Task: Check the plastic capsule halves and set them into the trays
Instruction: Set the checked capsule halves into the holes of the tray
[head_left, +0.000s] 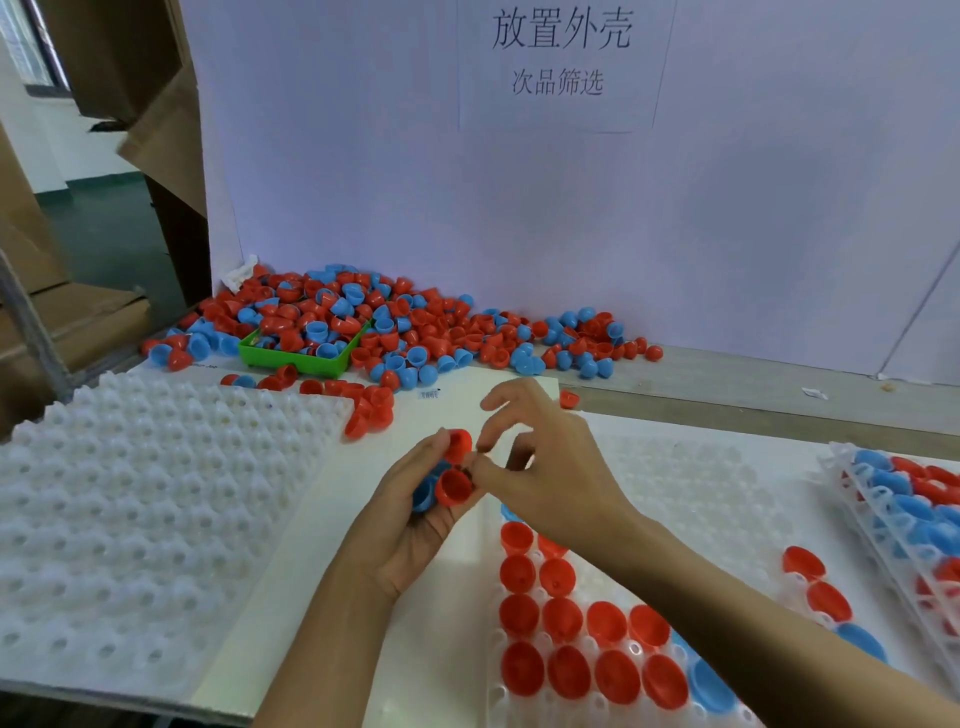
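My left hand (410, 525) cups several capsule halves above the table: a red half (453, 486), another red one (460, 445) and a blue half (427, 491). My right hand (540, 467) reaches in from the right, and its thumb and forefinger pinch the rim of the front red half. Below my hands lies a clear tray (717, 499), with red halves (561, 618) and a few blue halves (706, 680) seated in its near rows. A big loose heap of red and blue halves (415, 332) lies at the back.
A white dimpled tray stack (156, 499) fills the left. A green bin (306, 353) sits in the heap. Filled trays (904, 504) lean at the right edge. A white wall with a paper sign (561, 57) closes the back; cardboard boxes (156, 104) stand left.
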